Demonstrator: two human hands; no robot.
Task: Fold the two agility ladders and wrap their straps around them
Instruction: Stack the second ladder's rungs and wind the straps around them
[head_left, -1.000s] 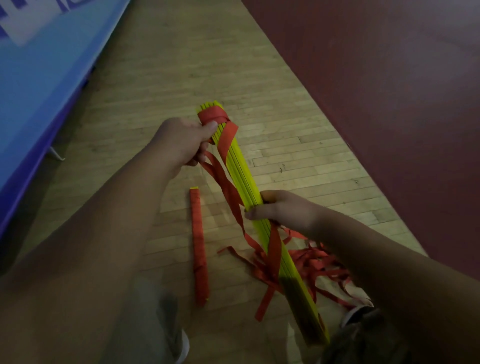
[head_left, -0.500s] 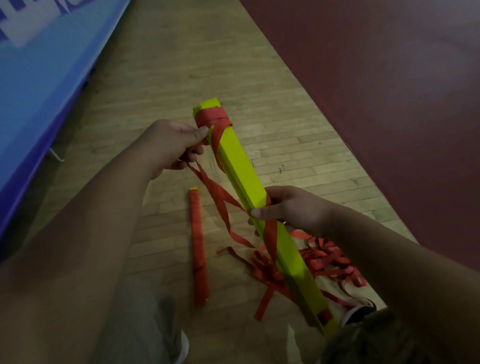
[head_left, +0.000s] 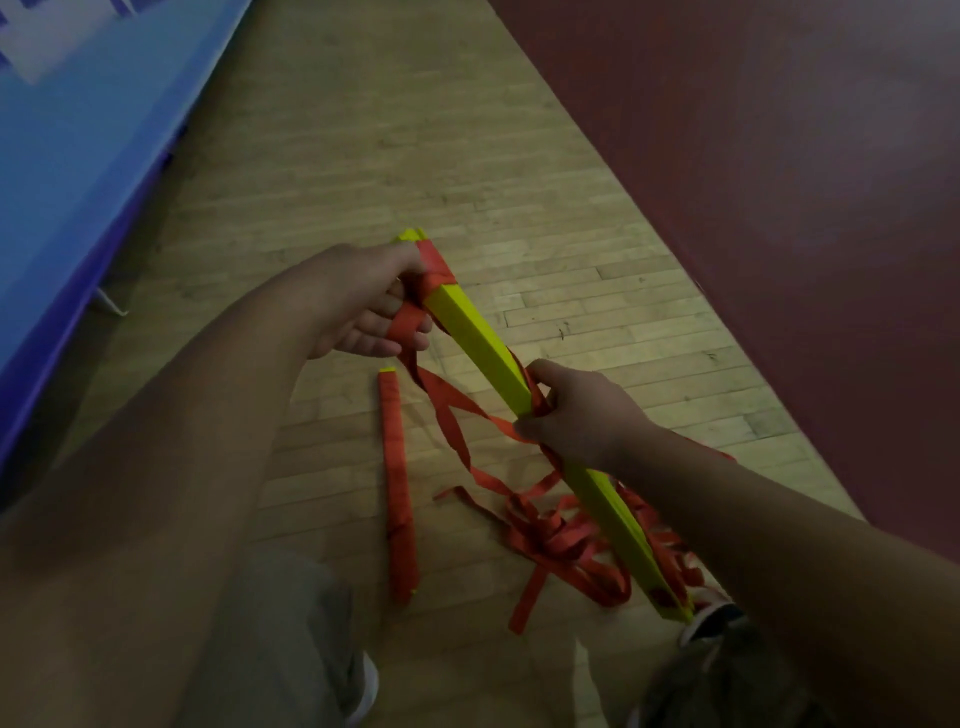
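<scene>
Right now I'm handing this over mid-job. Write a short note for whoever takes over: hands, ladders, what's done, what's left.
Left hand: grip on the red strap, beside the far end of the yellow ladder bundle.
Right hand: grip round the bundle's middle.
Done: the wrapped ladder lies on the wood floor, red nearly end to end. The held bundle is folded, with strap turns at its far end only.
Left: wind the loose strap heap on the floor along the rest of the bundle.
</scene>
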